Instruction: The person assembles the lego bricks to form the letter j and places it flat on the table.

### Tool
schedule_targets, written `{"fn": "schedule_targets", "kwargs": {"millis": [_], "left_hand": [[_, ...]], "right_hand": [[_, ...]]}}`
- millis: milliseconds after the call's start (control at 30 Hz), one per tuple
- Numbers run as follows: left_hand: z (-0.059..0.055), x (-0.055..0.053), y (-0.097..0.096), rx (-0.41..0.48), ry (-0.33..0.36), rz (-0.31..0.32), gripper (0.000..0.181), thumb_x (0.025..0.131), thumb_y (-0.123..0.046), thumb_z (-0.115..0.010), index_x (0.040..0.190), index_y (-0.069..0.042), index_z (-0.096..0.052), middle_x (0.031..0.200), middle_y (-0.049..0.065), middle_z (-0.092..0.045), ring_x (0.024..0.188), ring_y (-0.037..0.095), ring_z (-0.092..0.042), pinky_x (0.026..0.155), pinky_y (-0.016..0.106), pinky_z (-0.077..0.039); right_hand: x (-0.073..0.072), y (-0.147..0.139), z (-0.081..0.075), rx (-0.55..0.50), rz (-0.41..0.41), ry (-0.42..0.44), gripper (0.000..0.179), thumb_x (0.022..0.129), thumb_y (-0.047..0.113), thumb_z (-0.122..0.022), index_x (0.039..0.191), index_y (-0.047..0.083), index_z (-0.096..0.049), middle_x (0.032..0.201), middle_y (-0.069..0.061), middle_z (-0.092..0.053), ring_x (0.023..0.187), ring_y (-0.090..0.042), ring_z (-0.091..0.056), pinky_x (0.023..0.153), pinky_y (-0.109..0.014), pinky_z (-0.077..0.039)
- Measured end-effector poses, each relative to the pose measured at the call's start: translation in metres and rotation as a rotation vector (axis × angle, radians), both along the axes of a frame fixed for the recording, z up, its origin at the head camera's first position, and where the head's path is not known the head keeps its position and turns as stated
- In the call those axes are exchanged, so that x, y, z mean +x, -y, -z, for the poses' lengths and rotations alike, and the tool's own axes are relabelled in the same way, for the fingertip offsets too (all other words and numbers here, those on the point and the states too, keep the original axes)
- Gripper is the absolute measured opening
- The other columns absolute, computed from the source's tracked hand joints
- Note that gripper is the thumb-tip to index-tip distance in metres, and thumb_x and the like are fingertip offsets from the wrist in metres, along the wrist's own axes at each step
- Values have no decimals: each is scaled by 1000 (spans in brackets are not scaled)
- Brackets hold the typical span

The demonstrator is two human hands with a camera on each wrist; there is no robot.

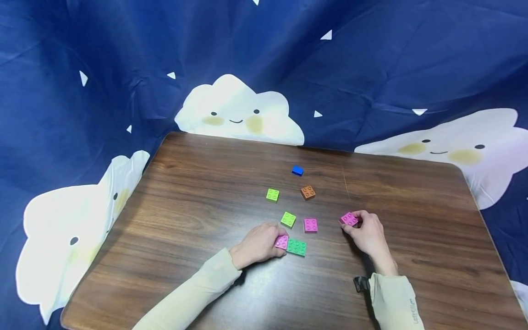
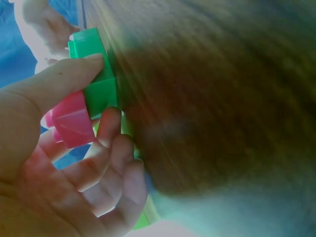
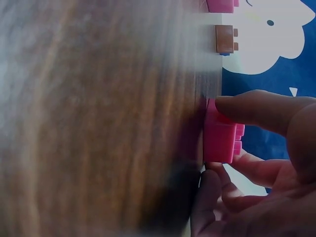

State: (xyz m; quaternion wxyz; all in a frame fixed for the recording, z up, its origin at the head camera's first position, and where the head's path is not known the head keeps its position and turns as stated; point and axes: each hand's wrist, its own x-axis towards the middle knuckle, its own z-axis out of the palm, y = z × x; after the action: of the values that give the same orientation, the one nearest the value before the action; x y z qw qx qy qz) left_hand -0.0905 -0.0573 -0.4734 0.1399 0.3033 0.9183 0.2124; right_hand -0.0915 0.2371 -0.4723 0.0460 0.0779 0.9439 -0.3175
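Observation:
My left hand (image 1: 260, 242) grips a pink toy building brick (image 1: 282, 242) and a green one (image 1: 297, 247) that sit against each other. In the left wrist view the thumb crosses the side of the green brick (image 2: 101, 94), the pink brick (image 2: 73, 121) lies nearer the palm, and the fingers curl on the far side. Off to the right, my right hand (image 1: 369, 233) pinches another pink brick (image 1: 349, 219) between thumb and fingers. Its studs face up, and in the right wrist view this pink brick (image 3: 219, 142) is right at the tabletop.
Between the hands lies a third pink brick (image 1: 310, 225), beside a lime brick (image 1: 288, 219). Farther back are another lime brick (image 1: 272, 195), a brown brick (image 1: 308, 192) and a blue brick (image 1: 297, 170). A blue cloud-print curtain (image 1: 371, 68) hangs behind the wooden table (image 1: 185, 192).

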Motion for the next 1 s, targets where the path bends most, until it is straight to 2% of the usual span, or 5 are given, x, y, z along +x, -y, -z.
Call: {"fn": "schedule_targets", "kwargs": {"millis": [300,567,833,1000], "left_hand": [[1,0,1,6,-4,2,17,74,-27,-79,84,-22,-66,71,-12,-50,63,4,-45,52,19,-34],[2,0,1,4,-8,2,18,73,-26,-79,85,-22,-66,71,-11,-51,64,5,-46,53,20,-35],[0,1,0,-6,7,-8,19,73,-28,-79,88,-21,-68,72,-12,-52,67,6,-47,56,20,-36],[0,1,0,-7,21,-17,23,74,-28,-79,93,-20,-70,75,-10,-56,66,5,-48,55,19,-36]], "right_hand": [[0,-3,1,-1,13,-8,43,84,20,-69,116,-7,-56,102,-24,-56,100,-36,-48,82,-47,-36],[9,-1,-7,-14,-60,-36,40,86,18,-67,118,-5,-56,103,-23,-57,97,-33,-53,76,-38,-39],[24,11,-8,-79,-136,-16,40,88,18,-67,121,-2,-56,112,-22,-58,100,-31,-58,80,-38,-44],[32,22,-7,-119,-189,-53,35,85,13,-69,117,1,-59,108,-15,-60,96,-25,-60,79,-35,-47]]}}
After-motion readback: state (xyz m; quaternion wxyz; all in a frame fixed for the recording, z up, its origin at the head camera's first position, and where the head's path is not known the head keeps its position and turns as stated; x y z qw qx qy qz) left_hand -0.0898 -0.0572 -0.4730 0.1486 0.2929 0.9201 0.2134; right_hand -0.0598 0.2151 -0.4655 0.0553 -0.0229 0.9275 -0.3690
